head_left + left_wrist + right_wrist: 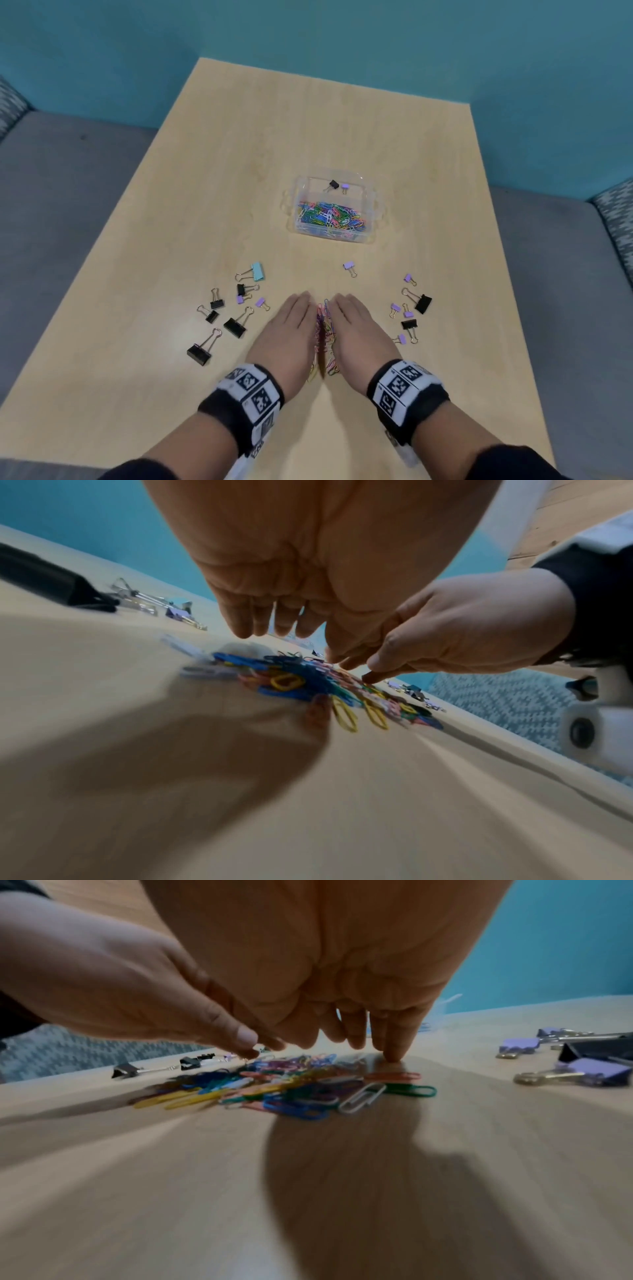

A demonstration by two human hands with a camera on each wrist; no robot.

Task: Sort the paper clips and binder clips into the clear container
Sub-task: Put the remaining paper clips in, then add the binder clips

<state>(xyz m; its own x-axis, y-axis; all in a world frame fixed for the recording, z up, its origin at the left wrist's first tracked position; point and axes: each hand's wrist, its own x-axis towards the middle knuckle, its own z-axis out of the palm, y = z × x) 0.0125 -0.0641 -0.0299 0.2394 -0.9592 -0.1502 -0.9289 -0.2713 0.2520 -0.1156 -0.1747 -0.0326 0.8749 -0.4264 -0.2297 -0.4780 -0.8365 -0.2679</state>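
A pile of coloured paper clips lies on the table between my two hands. My left hand and right hand stand on edge with straight fingers, palms facing each other, cupping the pile from both sides. The wrist views show the fingertips touching the table beside the pile. The clear container sits beyond the hands. Its near compartment holds many paper clips and its far one holds two binder clips.
Black, purple and one light blue binder clip lie scattered left of the hands, around a large black one. More black and purple ones lie to the right. The wooden table is flanked by grey seating.
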